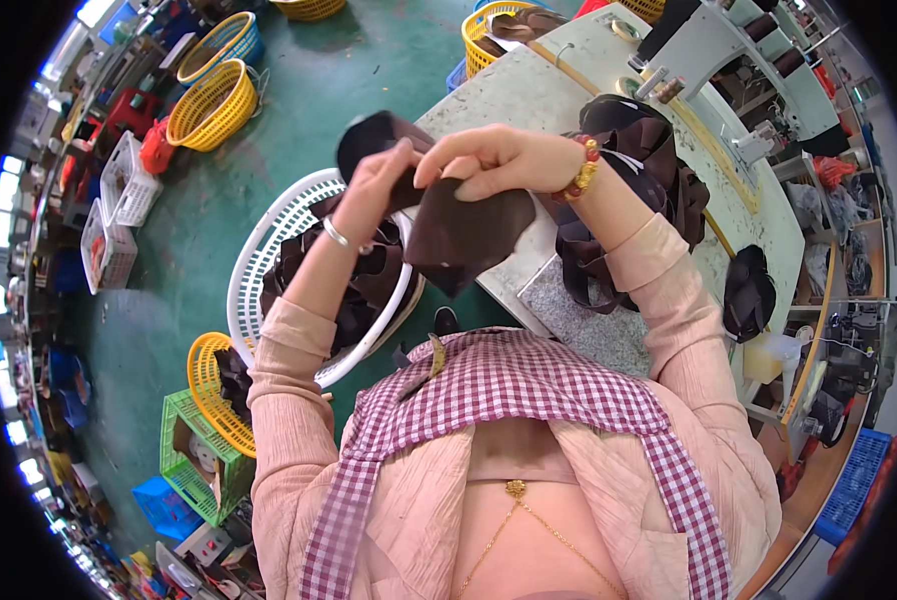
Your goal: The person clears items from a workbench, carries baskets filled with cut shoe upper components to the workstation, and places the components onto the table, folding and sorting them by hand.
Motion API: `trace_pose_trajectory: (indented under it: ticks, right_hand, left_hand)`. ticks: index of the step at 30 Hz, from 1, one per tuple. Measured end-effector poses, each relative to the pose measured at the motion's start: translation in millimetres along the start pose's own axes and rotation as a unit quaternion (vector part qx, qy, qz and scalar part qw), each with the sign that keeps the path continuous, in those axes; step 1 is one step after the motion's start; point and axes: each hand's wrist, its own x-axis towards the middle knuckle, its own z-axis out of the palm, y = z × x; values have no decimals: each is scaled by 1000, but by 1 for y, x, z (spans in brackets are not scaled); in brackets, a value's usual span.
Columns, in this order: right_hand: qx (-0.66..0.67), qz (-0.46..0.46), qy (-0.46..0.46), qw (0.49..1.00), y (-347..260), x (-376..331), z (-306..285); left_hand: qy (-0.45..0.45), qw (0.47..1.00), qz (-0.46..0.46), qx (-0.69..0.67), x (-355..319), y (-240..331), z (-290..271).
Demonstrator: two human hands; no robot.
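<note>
Both of my hands are raised in front of me, close together, at the left edge of the work table. Between them hangs a dark brown fabric piece (469,235), its lower end coming to a point. My left hand (374,185) pinches a part of it, with a dark rounded flap (369,140) standing up behind the fingers. My right hand (504,160) grips the upper edge between thumb and fingers. Below my left forearm, a white plastic basket (252,265) holds similar dark pieces. A heap of dark brown pieces (659,170) lies on the table by my right wrist.
The pale work table (529,100) bears a sewing machine (739,70) at the far right. Yellow baskets (214,105) stand on the green floor at far left. Nearer are another yellow basket (209,385) and a green crate (184,450). A black bundle (749,295) lies at the table's right.
</note>
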Motion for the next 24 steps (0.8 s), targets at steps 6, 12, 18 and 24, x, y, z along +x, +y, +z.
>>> trace_pose_trajectory:
  ticks: [6,12,18,24]
  right_hand:
    - [-25,51,98,994,39,-21,-14]
    - [-42,65,114,990,59,-37,-12]
    - [-187,72,149,968,63,-41,-17]
    - [-241,23,272,931,83,-32,16]
  left_hand:
    - [-115,981,-78,-139,-25,-15,26]
    - [-149,987,-53,-26,-12,-32,23]
    - [-297,953,-28,55,-6,-44,8]
    - [-67,979,-109,-159,-24,-51,53]
